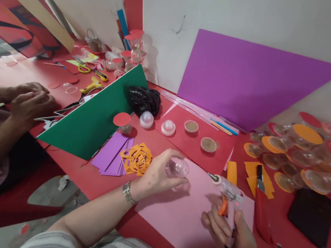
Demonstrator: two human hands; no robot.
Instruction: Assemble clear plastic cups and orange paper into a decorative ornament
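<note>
My left hand (160,171) is closed around a small clear plastic cup (177,168), thumb on the near side and fingers on the far side, over a pink sheet (169,216). In my right hand (227,234) is a glue gun (227,193), its metal nozzle pointing left toward the cup without touching it. An orange trigger shows near my fingers, and a dark cord hangs below the handle. Beyond the sheet sit two shallow round cups with brown filling (208,145) and two pearly plastic domes (168,128).
Purple card strips (111,153) and orange cut-paper scraps (136,158) lie left. A green board (94,120) separates a co-worker's hands (30,100). On the right are a red-handled cutter (262,214), a black phone-like slab (310,218) and several clear cups with orange or red discs (308,133).
</note>
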